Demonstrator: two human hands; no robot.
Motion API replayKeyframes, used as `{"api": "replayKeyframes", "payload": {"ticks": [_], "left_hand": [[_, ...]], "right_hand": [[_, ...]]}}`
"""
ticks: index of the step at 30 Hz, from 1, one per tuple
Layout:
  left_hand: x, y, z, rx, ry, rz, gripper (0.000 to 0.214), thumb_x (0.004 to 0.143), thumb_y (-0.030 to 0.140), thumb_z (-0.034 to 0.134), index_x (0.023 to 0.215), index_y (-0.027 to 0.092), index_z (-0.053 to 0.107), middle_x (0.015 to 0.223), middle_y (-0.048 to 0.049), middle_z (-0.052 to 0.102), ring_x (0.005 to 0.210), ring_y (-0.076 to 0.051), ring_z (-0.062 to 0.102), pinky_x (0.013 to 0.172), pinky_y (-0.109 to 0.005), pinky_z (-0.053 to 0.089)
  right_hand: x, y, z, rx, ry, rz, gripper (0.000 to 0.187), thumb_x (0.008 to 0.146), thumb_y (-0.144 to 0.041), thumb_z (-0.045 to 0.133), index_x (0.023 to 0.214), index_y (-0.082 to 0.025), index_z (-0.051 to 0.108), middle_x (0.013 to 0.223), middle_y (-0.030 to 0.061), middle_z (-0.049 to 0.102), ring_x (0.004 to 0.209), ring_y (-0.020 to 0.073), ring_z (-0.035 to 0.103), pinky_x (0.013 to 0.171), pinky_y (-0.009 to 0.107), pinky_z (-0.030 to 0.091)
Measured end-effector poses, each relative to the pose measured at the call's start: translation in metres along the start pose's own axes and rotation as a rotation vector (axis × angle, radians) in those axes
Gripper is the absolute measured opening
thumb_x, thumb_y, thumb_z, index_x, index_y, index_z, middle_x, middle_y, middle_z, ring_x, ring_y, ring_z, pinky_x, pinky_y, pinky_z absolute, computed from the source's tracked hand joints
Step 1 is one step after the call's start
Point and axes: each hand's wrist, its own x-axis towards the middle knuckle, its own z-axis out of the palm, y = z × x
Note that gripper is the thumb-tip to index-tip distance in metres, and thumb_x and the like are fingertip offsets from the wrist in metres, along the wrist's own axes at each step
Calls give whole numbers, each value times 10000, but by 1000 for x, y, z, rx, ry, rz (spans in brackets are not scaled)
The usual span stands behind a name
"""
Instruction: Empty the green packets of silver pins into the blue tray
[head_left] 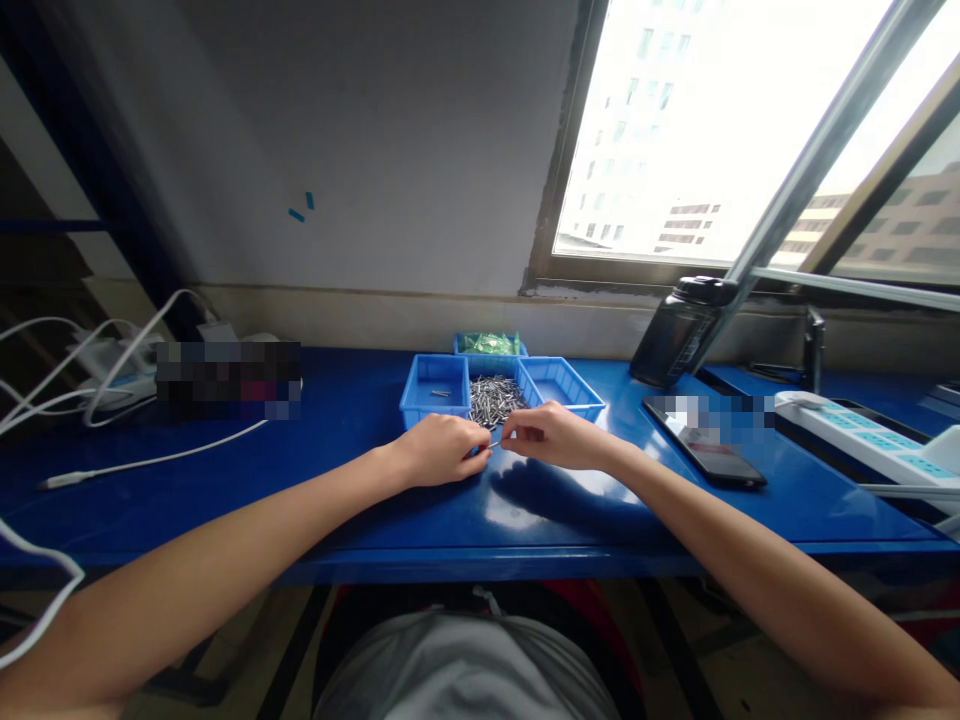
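My left hand (442,448) and my right hand (551,435) meet at the middle of the blue table (360,490), just in front of a row of blue trays. Both are closed in a pinch, fingertips almost touching, with a small metal pin (494,443) between them. The middle tray (495,402) holds a heap of several small metal pins. The left tray (435,392) has one or two pins in it. The right tray (559,385) looks bare.
A further tray with green parts (489,344) sits behind the row. A dark bottle (679,332), a phone (709,450) and a white power strip (862,430) lie to the right. White cables (90,400) and chargers crowd the left side.
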Motion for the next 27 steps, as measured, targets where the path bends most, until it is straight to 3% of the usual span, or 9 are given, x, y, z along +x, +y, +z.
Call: {"api": "replayKeyframes", "payload": {"ticks": [7,12,27], "left_hand": [[0,0,0,-2,32,-47,183,857,272,440,797,180,586,764,-12,654,688,-156,600,577,-230,369],[1,1,-1,-12,109,-75,181,866,292,439,836,187,582,770,0,635,680,-139,588,594,-226,380],[-1,0,3,-45,182,150,237,902,280,410,983,172,605,908,-14,676,764,-125,628,660,-201,429]], "right_hand": [[1,1,0,-82,14,30,107,791,-187,528,812,-151,627,546,-28,533,489,66,448,503,170,330],[1,1,0,-99,-69,71,101,785,-178,527,826,-159,617,545,-35,521,478,65,429,487,174,305],[1,1,4,-66,-134,44,90,793,-166,480,730,-153,543,522,-53,451,453,55,362,458,172,274]]}}
